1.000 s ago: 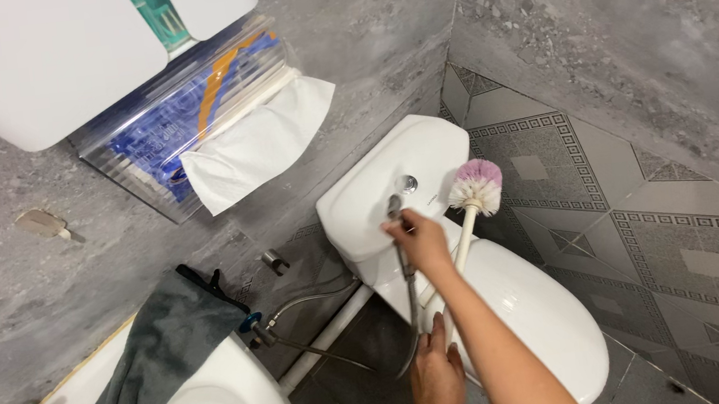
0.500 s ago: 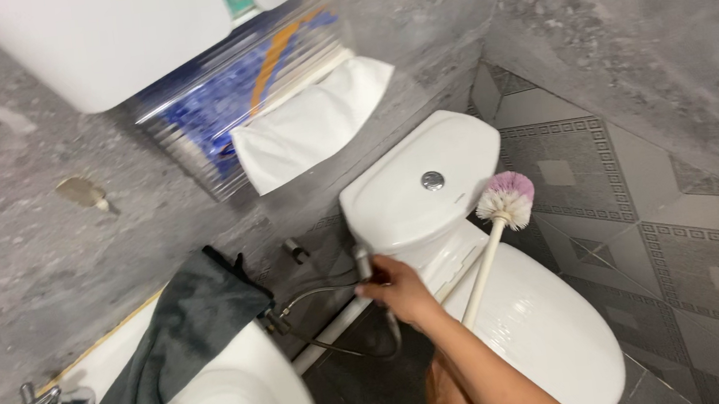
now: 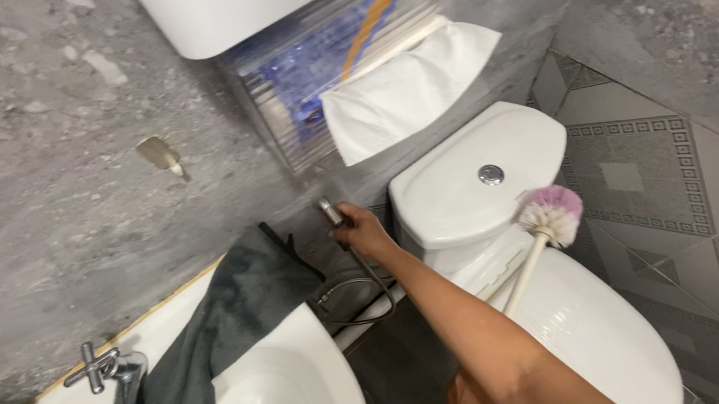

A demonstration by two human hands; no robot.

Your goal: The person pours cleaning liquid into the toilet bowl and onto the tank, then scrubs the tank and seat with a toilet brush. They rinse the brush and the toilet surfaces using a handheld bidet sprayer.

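Now the right hand (image 3: 365, 232) is up by the grey wall, and its grip is wrapped tight around the handle of the little metal sprayer (image 3: 329, 211). A second ago that hand held the sprayer over the white toilet tank (image 3: 473, 183); since then it has swung away to the left, and the sprayer's tip now points up, right next to the wall, between the tank and the dark grey towel (image 3: 226, 327). The silver hose (image 3: 359, 296) hangs down from the hand in a loose loop. To me it looks like the spraying part is over and the sprayer is going back to its spot on the wall. The left hand was down low before, but now the arm hides it, so I cannot tell how its grip is. The toilet brush (image 3: 551, 216) with the pink and white bristles sticks up over the shut toilet lid (image 3: 595, 329). The towel lies over the edge of the white sink (image 3: 299, 386), by the tap (image 3: 116, 388).
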